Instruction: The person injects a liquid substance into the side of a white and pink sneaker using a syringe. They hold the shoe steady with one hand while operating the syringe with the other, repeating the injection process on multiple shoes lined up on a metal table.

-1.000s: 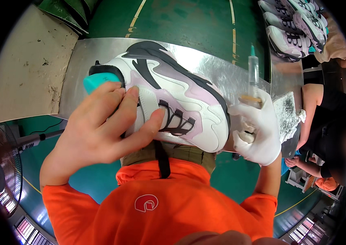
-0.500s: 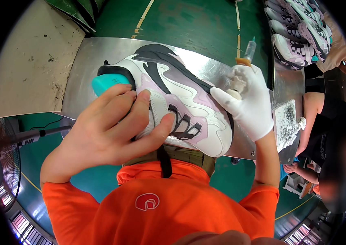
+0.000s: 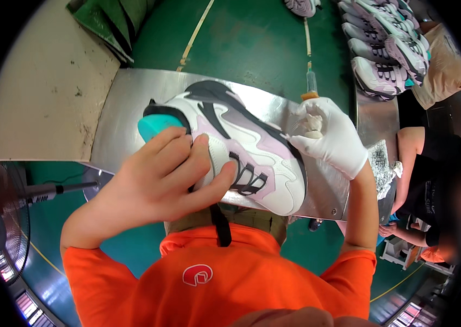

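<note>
A white, lilac and black sneaker (image 3: 252,128) lies tilted on its side on a metal table, its toe to the right. A turquoise shoe last (image 3: 157,126) fills its opening. My bare left hand (image 3: 159,177) is closed on the sneaker around the collar and tongue, thumb beside the black laces (image 3: 249,177). To the right of the sole, my white-gloved right hand (image 3: 335,137) is curled around a syringe (image 3: 311,84) with a clear barrel and an orange-brown flange, its tip pointing away from me. A whitish lump (image 3: 313,126) also sits within its fingers; its kind is unclear.
The metal table's bare surface (image 3: 118,125) shows at left, beside a cream panel (image 3: 50,92). Rows of similar sneakers (image 3: 380,71) stand at far right. A black-stained white pad (image 3: 381,169) lies near a co-worker's arm (image 3: 409,158). A fan (image 3: 10,207) stands at left.
The whole view has shifted slightly, so the sneaker sits lower. My right thumb has drawn back a little from the sole, and the syringe has turned more upright. My left hand keeps its grip.
</note>
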